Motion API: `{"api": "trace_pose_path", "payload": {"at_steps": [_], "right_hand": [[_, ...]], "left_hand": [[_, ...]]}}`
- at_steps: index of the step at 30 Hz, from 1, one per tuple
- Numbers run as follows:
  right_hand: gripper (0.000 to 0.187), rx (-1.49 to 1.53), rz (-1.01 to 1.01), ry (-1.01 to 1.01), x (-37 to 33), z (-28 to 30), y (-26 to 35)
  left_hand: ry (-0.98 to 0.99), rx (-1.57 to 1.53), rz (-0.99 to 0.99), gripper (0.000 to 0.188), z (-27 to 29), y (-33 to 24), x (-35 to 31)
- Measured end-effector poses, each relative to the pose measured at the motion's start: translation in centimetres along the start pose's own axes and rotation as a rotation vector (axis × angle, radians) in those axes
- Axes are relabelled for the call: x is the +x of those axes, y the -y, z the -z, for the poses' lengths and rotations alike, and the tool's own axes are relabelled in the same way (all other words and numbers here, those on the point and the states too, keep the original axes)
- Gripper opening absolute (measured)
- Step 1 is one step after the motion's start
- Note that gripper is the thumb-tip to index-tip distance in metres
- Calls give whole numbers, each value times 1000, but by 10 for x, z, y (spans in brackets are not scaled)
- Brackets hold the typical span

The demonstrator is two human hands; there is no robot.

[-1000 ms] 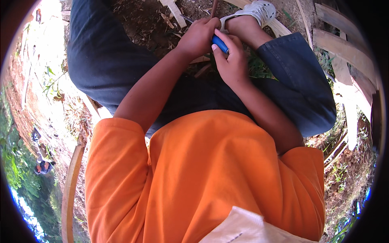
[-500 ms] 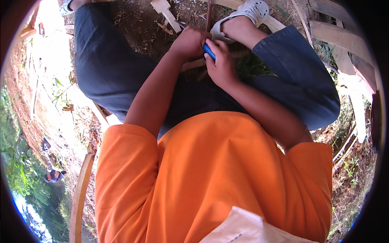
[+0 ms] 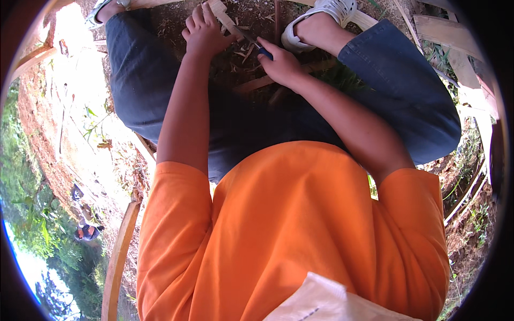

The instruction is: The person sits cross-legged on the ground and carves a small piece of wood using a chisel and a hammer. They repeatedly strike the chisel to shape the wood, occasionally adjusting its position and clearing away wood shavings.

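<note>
Closest to you is your orange shirt (image 3: 300, 230), with a pale cloth or paper edge (image 3: 332, 305) at the bottom of the view. Past it your dark blue trousers (image 3: 407, 85) spread to both sides, knees wide, and both bare forearms run forward between them.

Your right hand (image 3: 281, 64) sits a little nearer to you than the left. Its grip is closed around a blue-handled knife (image 3: 263, 52); only a bit of the handle shows past your fingers, and the dark blade (image 3: 247, 38) runs up and to the left from it.

Your left hand (image 3: 203, 35) is farther out, closed around a pale wooden strip (image 3: 222, 15). The strip's long axis runs from your fist up toward the top edge, leaning slightly left. The blade meets the strip just beyond your left thumb, so the knife lies right of and below the wood, pointing at it across the gap between your hands.

Below the hands, thin shavings (image 3: 241, 53) lie scattered on the dark soil (image 3: 257, 16). No container is in view. Farther out are your white shoes (image 3: 332, 10), and more pale slats (image 3: 444, 37) lie on the ground at the right.
</note>
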State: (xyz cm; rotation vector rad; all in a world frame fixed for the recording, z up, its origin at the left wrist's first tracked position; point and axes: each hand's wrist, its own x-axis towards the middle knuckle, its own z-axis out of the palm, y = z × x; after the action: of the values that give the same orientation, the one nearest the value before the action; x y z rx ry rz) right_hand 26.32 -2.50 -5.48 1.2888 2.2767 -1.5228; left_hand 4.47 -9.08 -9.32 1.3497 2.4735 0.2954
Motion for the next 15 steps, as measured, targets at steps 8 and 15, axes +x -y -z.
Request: {"api": "trace_pose_path", "payload": {"at_steps": [8, 15], "right_hand": [[48, 63, 31, 25, 4, 6, -2], [45, -2, -48, 57, 1, 16, 4]], "left_hand": [[339, 135, 128, 145, 10, 5, 17], [242, 232, 89, 147, -14, 13, 19]]}}
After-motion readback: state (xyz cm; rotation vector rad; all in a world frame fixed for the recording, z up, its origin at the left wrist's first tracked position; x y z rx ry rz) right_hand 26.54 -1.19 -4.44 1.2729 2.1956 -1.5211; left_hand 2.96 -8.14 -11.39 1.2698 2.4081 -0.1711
